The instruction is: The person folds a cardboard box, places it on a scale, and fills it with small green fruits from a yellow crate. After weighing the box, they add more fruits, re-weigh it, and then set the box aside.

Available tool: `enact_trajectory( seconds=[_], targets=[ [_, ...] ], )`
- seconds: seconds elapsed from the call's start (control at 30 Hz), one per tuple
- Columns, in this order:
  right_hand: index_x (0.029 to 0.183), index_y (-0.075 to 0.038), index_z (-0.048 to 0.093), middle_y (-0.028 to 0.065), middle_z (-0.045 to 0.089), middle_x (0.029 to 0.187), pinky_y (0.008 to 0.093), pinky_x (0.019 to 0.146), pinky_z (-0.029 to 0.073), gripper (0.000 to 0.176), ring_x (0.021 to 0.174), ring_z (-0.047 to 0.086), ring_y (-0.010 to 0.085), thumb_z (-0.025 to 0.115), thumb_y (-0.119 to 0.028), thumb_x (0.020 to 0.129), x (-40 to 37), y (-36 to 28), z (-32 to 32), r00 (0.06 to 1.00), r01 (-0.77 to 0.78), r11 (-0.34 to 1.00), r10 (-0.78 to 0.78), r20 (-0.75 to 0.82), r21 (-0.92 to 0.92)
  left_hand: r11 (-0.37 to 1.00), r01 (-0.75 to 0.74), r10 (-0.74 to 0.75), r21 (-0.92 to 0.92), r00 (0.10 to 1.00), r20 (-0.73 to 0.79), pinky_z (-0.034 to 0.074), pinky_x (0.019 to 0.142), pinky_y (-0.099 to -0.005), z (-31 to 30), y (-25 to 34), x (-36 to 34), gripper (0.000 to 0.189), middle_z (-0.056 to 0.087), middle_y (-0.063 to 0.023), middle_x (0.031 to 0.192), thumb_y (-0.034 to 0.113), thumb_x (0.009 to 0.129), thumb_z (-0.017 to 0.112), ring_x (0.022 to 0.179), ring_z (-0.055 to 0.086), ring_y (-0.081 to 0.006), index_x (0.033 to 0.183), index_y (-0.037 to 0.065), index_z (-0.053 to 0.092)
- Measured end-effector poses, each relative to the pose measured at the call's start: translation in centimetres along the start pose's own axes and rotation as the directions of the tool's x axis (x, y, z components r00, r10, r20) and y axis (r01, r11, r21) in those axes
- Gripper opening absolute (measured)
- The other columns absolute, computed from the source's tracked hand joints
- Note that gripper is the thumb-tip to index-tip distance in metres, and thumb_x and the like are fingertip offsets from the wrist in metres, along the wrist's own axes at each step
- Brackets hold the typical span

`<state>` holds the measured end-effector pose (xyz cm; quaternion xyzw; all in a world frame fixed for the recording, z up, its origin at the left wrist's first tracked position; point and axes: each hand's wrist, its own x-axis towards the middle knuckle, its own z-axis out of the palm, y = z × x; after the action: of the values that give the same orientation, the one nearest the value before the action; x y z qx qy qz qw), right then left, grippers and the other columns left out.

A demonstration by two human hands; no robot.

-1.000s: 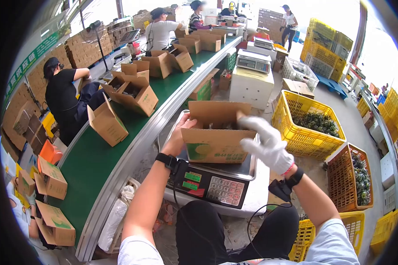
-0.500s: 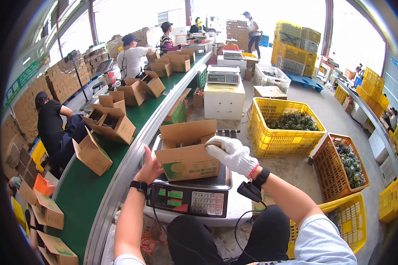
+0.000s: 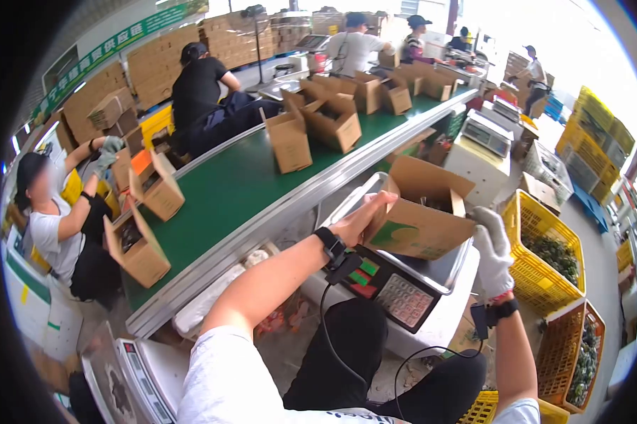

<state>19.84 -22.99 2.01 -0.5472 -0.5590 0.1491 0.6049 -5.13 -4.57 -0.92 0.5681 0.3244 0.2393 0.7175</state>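
Pressing from both sides, we have two hands on one open cardboard box (image 3: pixel 419 225), which sits tilted on the steel pan of the weighing scale (image 3: pixel 442 272), just off the near edge of the green conveyor belt (image 3: pixel 226 191). Our left hand (image 3: pixel 361 218) is bare and lies flat, fingers straight, against the box's left wall. Our right hand (image 3: pixel 493 249) wears one white glove and touches the box's right edge; we cannot tell whether its fingers clasp the flap. Each wrist carries one black band with a cable, two in all. On the belt we count at least five more open boxes, the nearest one (image 3: pixel 288 141) upright toward the far edge, and two others (image 3: pixel 156 187) at the belt's left end beside a person in a white shirt (image 3: pixel 50 226). We see one yellow crate (image 3: pixel 523 212) of dark fruit and one orange crate (image 3: pixel 560 346) to our right. The box front bears one green printed mark (image 3: pixel 396 233); the writing beside it is too small to read. The scale shows one grey keypad (image 3: pixel 403 300) and green and red display strips (image 3: pixel 363 272), digits unreadable. One green banner (image 3: pixel 113 46) with white characters hangs at upper left, not legible.
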Motion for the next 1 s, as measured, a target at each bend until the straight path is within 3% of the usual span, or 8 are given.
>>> enact_trajectory(
  seconds=[0.13,0.27,0.37,0.47,0.73,0.8,0.87,1.0],
  targets=[
    [0.134,-0.002,0.058,0.0046,0.065,0.123,0.0266,0.097,0.045,0.034,0.112,0.058,0.0123,0.056,-0.016,0.103,-1.9,-0.3,-3.1,0.998,-0.061,0.995,0.061,0.003,0.074,0.811,-0.099,0.125,-0.577,0.992,0.005,0.042,0.110,-0.0564,-7.3,-3.4,-5.7,0.095,0.047,-0.0081,0.155,0.087,0.088,0.035,0.138,0.050,-0.0305,0.156,0.020,0.038],
    [0.125,-0.009,0.064,-0.0001,0.067,0.117,0.0288,0.094,0.046,0.029,0.107,0.060,0.0104,0.053,-0.028,0.106,-6.7,4.4,-8.6,0.935,-0.354,0.934,0.352,-0.048,-0.040,0.681,-0.443,0.256,-0.582,0.890,-0.378,0.045,0.106,-0.0554,-14.2,-2.0,-9.1,0.088,0.052,-0.0113,0.144,0.081,0.087,0.046,0.128,0.055,-0.0330,0.148,0.017,0.046],
    [0.122,-0.011,0.066,-0.0010,0.068,0.114,0.0290,0.089,0.048,0.027,0.102,0.061,0.0096,0.054,-0.030,0.106,-10.8,7.3,-11.7,0.866,-0.473,0.879,0.475,-0.158,0.049,0.712,-0.614,0.090,-0.340,0.561,-0.823,0.035,0.104,-0.0738,-17.9,-0.7,-4.5,0.101,0.039,-0.0148,0.150,0.065,0.072,0.078,0.133,0.043,-0.0378,0.145,0.015,0.029],
    [0.122,-0.013,0.067,0.0003,0.068,0.112,0.0282,0.085,0.049,0.027,0.097,0.062,0.0105,0.054,-0.031,0.106,-13.6,8.3,-14.6,0.777,-0.573,0.817,0.569,-0.270,0.071,0.680,-0.656,-0.236,-0.327,0.226,-0.945,0.033,0.110,-0.0728,-19.0,1.6,1.4,0.125,0.036,-0.0196,0.155,0.067,0.069,0.076,0.134,0.046,-0.0438,0.155,0.013,0.004],
    [0.129,-0.008,0.064,0.0069,0.071,0.112,0.0330,0.090,0.050,0.050,0.102,0.065,0.0182,0.060,-0.048,0.099,-22.9,14.3,-23.9,0.301,-0.952,0.262,0.902,-0.309,-0.160,0.970,-0.136,-0.093,-0.202,0.559,-0.824,0.025,0.113,-0.0677,-29.3,0.0,12.1,0.109,0.037,-0.0082,0.160,0.093,0.077,0.047,0.144,0.035,-0.0349,0.157,0.020,0.034],
    [0.136,-0.011,0.062,0.0151,0.068,0.129,0.0399,0.100,0.048,0.061,0.118,0.064,0.0296,0.063,-0.054,0.093,-24.8,15.9,-25.1,0.373,-0.832,0.104,0.832,-0.412,-0.545,0.994,0.005,-0.087,-0.108,0.626,-0.775,0.021,0.115,-0.0668,-31.2,-0.1,12.9,0.111,0.033,-0.0073,0.163,0.094,0.076,0.046,0.148,0.028,-0.0340,0.159,0.021,0.031],
    [0.147,-0.014,0.053,0.0201,0.059,0.142,0.0430,0.107,0.046,0.076,0.131,0.057,0.0357,0.066,-0.058,0.087,-26.6,19.0,-26.0,0.241,-0.855,-0.040,0.852,-0.465,-0.517,0.995,0.095,-0.076,-0.017,0.660,-0.747,0.016,0.116,-0.0659,-31.4,-0.5,12.9,0.113,0.028,-0.0065,0.165,0.095,0.076,0.045,0.151,0.020,-0.0330,0.161,0.022,0.028],
    [0.157,-0.022,0.037,0.0204,0.045,0.154,0.0469,0.113,0.043,0.089,0.138,0.049,0.0379,0.075,-0.048,0.081,-24.8,18.8,-22.4,0.292,-0.808,0.007,0.874,-0.389,-0.589,0.997,0.027,0.042,0.075,0.617,-0.786,0.015,0.118,-0.0571,-29.6,-0.6,10.6,0.108,0.025,-0.0066,0.167,0.087,0.080,0.049,0.154,0.014,-0.0302,0.163,0.022,0.025]
  ],
)
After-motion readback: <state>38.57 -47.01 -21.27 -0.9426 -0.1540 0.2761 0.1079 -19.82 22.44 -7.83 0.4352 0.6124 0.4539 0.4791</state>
